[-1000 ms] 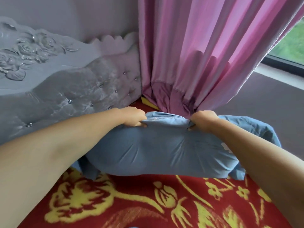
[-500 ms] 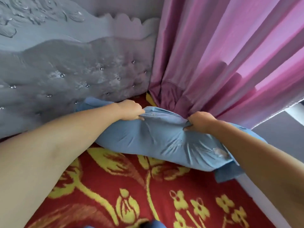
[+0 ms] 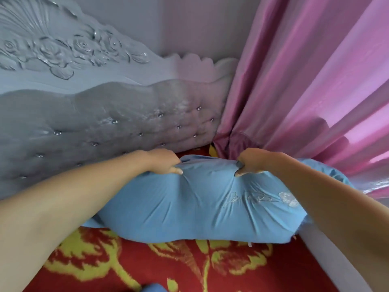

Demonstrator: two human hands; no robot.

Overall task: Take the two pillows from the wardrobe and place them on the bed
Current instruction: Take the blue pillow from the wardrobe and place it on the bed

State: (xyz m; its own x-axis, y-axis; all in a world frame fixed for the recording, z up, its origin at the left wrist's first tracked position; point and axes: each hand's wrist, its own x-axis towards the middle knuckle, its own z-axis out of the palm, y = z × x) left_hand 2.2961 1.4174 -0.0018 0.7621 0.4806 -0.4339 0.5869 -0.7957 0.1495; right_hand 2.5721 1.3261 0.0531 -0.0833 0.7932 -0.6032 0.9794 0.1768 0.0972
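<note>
A light blue pillow [image 3: 200, 205] with pale embroidery lies across the head end of the bed, on the red blanket with yellow flowers [image 3: 172, 268]. My left hand [image 3: 164, 162] grips its far top edge on the left. My right hand [image 3: 252, 162] grips the same edge further right, fingers curled into the cloth. The pillow's far edge is close to the grey tufted headboard [image 3: 109, 131]. A small piece of blue cloth [image 3: 152, 287] shows at the bottom edge; I cannot tell if it is the second pillow. The wardrobe is out of view.
A pink curtain [image 3: 305, 91] hangs at the right and reaches down to the bed corner behind the pillow. The bed's pale side edge [image 3: 336, 260] runs along the lower right. A plain wall stands above the headboard.
The pillow has come down and nearer the headboard, lying lower on the blanket. Both hands kept their grip on its top edge. My view has tilted up towards the headboard.
</note>
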